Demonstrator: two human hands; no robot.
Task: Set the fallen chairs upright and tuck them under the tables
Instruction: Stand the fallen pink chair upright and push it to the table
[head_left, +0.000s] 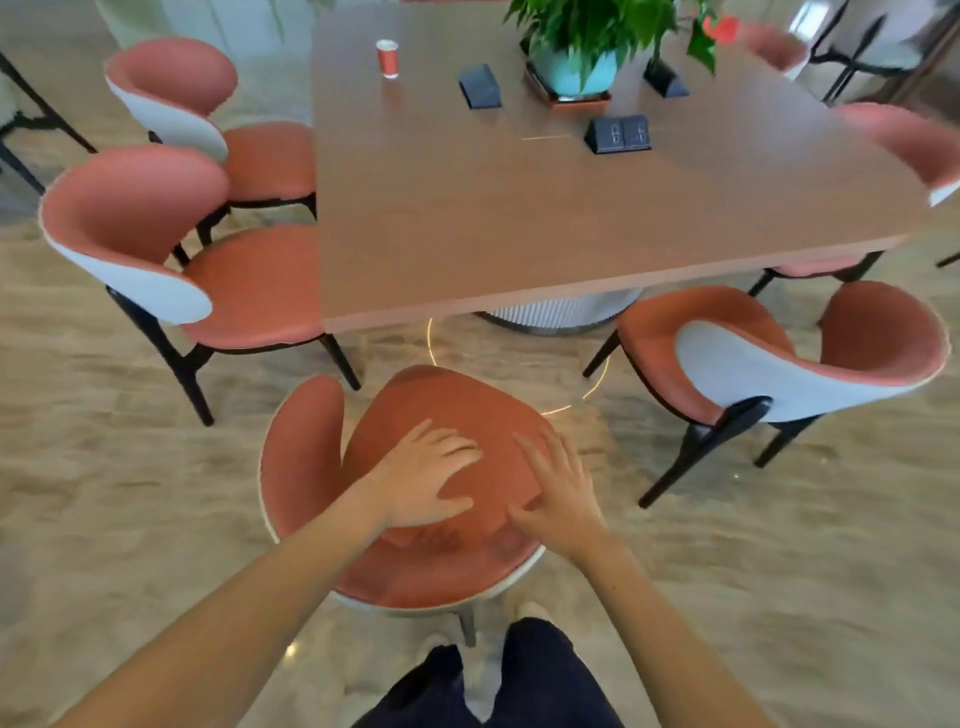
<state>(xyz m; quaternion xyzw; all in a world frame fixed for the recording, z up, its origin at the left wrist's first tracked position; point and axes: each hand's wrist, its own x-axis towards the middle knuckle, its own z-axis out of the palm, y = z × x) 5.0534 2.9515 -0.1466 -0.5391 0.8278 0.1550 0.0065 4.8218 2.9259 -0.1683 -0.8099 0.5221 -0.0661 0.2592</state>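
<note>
The wooden table (519, 218) stands ahead; the terracotta chair (441, 571) sits upright just short of it. It looks solid, its padded seat yielding, so the stiff backrest rim offers firmer purchase. Left hand (426, 480) and right hand (558, 493) press flat, fingers spread, on the seat.

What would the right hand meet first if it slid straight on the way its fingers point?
The right hand lies flat on the terracotta padded chair seat, fingers pointing up-left toward the spread left hand. It would likely brush the left hand's fingertips first, though the gap is hard to judge.
</note>
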